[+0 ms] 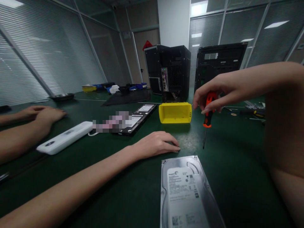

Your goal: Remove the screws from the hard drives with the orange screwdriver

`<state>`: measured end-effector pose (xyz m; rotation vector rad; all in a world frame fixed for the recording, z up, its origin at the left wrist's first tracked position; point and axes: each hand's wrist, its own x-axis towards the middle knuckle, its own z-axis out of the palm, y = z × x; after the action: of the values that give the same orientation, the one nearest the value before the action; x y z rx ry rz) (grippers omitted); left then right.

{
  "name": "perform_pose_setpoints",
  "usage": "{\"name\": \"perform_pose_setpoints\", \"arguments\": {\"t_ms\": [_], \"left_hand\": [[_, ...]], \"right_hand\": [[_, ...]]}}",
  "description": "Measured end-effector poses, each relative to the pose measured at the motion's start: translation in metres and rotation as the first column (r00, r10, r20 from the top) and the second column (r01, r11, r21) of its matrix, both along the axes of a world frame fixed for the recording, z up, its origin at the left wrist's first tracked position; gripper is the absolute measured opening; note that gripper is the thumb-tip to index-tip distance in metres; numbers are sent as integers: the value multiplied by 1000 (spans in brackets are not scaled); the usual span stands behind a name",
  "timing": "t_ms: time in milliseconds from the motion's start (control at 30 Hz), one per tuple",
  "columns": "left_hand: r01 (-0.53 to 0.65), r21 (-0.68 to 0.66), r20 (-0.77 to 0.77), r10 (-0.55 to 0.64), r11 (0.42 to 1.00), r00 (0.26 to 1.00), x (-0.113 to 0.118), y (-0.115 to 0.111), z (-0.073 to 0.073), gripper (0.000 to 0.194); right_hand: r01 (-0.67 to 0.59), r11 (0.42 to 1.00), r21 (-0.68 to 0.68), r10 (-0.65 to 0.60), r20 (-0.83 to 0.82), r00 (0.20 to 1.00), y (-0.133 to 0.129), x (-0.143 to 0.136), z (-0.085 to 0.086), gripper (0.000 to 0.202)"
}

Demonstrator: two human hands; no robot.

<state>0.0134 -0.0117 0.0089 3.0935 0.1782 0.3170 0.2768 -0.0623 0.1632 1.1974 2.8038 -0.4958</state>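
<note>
My right hand (217, 93) grips the red and black handle of a screwdriver (207, 117) from above. Its shaft points down and its tip is near the tabletop, though whether it touches is unclear. My left hand (158, 144) rests on the green table, fingertips drawn together in a pinch low on the surface. Anything between those tips is too small to make out. Just in front of that hand lies a silver hard drive (184, 196), label up, running off the bottom of the view. Beyond both hands a yellow plastic bin (175, 122) faces me with its open side.
A white power strip (66, 136) and more hard drives (135, 122) lie to the left, partly blurred out. Another person's hands (47, 114) rest at far left. Black computer cases (175, 69) stand behind. Tools (258, 113) lie at right; small bins (89, 88) sit back left.
</note>
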Motion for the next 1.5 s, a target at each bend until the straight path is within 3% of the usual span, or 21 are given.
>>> {"name": "perform_pose_setpoints", "arguments": {"t_ms": [167, 333, 533, 733, 900, 1100, 1500], "left_hand": [[96, 306, -18, -95, 947, 995, -3, -2, -7, 28], [115, 426, 6, -130, 897, 991, 7, -7, -9, 26], [186, 430, -10, -202, 883, 979, 13, -6, -6, 24], [179, 461, -40, -181, 869, 983, 16, -7, -4, 23], [144, 414, -74, -124, 899, 990, 14, -10, -1, 24], [171, 433, -90, -146, 885, 985, 15, -14, -2, 24], [22, 367, -67, 2, 930, 998, 28, -13, -3, 19]], "right_hand": [[-36, 999, -41, 36, -6, 999, -5, -1, 3, 38], [-110, 987, -118, 105, -48, 993, -12, -10, 5, 37], [-250, 949, -191, 241, -69, 968, -20, -23, 3, 31], [-268, 953, -141, 260, -72, 963, -24, -25, 2, 31], [-292, 944, -152, 287, -56, 956, -20, -26, 2, 31], [-315, 937, -151, 310, -53, 949, -18, -29, 0, 31], [-366, 917, -158, 357, -86, 930, -19, -28, 0, 33]]}}
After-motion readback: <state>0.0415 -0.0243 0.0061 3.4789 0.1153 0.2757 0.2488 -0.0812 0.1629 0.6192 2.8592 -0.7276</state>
